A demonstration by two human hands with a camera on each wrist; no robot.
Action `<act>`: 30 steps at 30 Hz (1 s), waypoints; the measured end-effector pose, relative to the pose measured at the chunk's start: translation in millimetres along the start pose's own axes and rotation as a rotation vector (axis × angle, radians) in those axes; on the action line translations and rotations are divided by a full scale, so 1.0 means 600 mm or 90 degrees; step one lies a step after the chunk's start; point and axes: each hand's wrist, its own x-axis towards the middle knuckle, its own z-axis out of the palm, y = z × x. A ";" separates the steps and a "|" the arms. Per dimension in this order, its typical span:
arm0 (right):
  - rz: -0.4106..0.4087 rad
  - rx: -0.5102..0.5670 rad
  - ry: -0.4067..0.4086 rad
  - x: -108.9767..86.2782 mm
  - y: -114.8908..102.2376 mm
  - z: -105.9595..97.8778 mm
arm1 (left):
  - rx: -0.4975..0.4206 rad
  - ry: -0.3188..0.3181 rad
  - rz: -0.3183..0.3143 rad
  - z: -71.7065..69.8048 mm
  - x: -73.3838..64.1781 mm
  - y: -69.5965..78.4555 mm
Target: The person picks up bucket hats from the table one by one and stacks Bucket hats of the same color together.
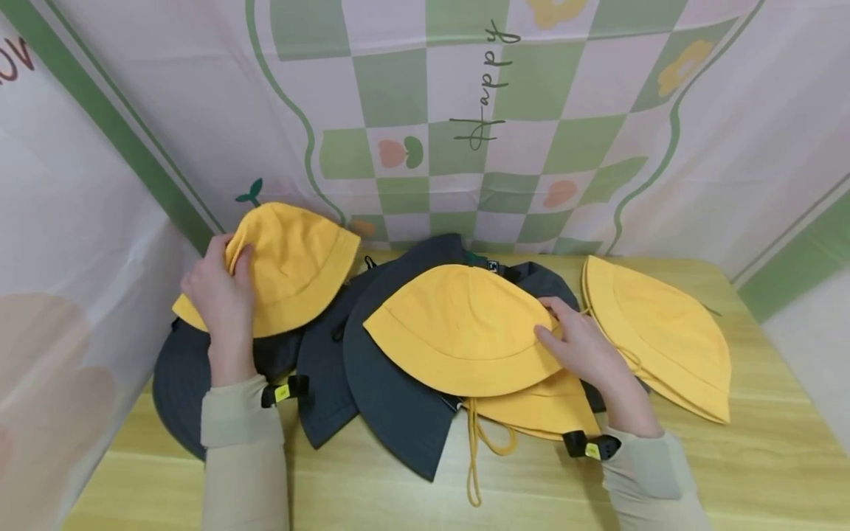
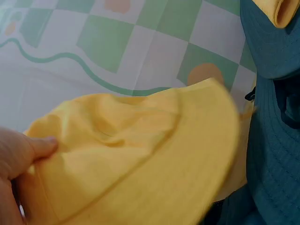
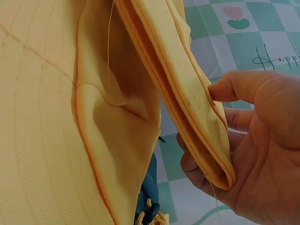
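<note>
At the left, my left hand (image 1: 222, 295) pinches a yellow bucket hat (image 1: 292, 269) by its crown, thumb on the outside. A small green sprout (image 1: 251, 193) sticks up from the top of this hat, and its brim spreads over dark hats. In the left wrist view the crown looks creased beside the thumb (image 2: 43, 146). My right hand (image 1: 587, 343) grips the right end of another yellow hat (image 1: 458, 324), which lies folded flat in the middle. The right wrist view shows its doubled brim (image 3: 206, 122) between thumb and fingers.
Dark navy hats (image 1: 392, 398) overlap across the table (image 1: 764, 472). Under the middle hat lies another yellow hat (image 1: 541, 409), with a yellow cord (image 1: 474, 457) hanging toward the front. A flattened yellow hat (image 1: 664, 339) sits at the right. Behind stands a checkered cloth (image 1: 458, 177).
</note>
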 end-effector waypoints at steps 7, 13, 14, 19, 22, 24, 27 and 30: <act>-0.003 0.009 -0.001 0.000 -0.001 -0.001 | -0.105 0.076 0.046 -0.004 -0.001 0.016; 0.001 0.024 -0.003 -0.001 -0.002 -0.002 | -0.199 0.061 0.078 -0.006 -0.004 0.030; 0.002 0.023 -0.003 -0.001 -0.001 -0.002 | -0.205 0.051 0.085 -0.005 -0.005 0.032; 0.004 0.018 0.001 -0.002 0.000 -0.002 | -0.227 -0.012 0.122 0.003 -0.011 0.043; -0.003 0.014 0.006 -0.001 0.000 -0.002 | -0.235 -0.054 0.146 0.010 -0.016 0.051; -0.009 0.011 0.011 -0.001 0.000 -0.002 | -0.232 -0.082 0.166 0.015 -0.020 0.057; -0.014 0.007 0.021 -0.001 -0.001 -0.002 | -0.220 -0.125 0.199 0.024 -0.028 0.068; -0.018 0.012 0.031 -0.002 -0.001 -0.002 | -0.220 -0.178 0.238 0.034 -0.038 0.080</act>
